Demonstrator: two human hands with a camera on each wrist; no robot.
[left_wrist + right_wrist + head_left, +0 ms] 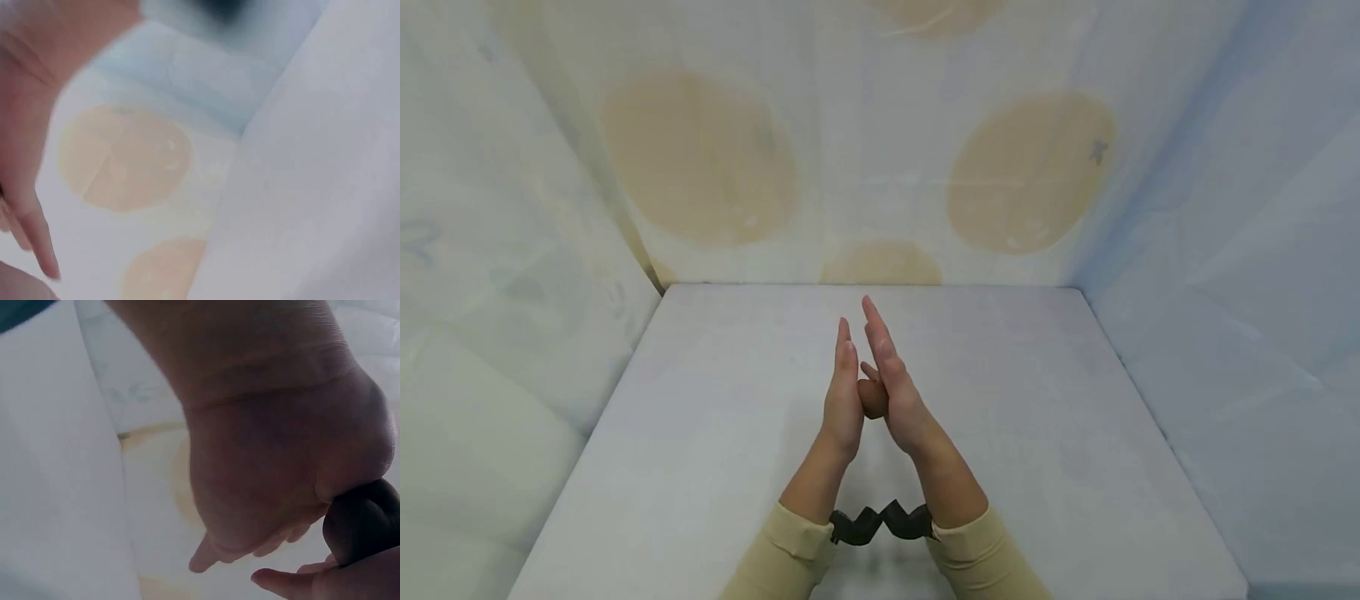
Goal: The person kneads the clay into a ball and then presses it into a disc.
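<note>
**Two flat palms, one brown lump between them**

Nearest you: your two cream-coloured long sleeves [790, 554], cuffs at the bottom edge of the head view, with a black zigzag strap [882, 522] running between the wrists.

Next: your left hand [843, 392], fingers straight and pointing away from you, palm turned inward. In the left wrist view only a blurred edge of it shows against the wall.

Beside it: your right hand [891, 375], fingers likewise straight, palm facing the left one. The two hands stand together, palm to palm, tips slightly apart.

Between them: a small rounded reddish-brown lump of soft-looking material [872, 398], pressed by both palms near the heels of the hands. No finger curls round it. In the right wrist view it shows dark at the base of your right palm [361, 526].

Beneath: a pale grey flat tabletop [715, 433], hands raised above its middle.

Farthest: a whitish fabric backdrop with large pale yellow-orange round prints [700, 158], and plainer pale blue-white cloth walls [1240, 250] to either side.
</note>
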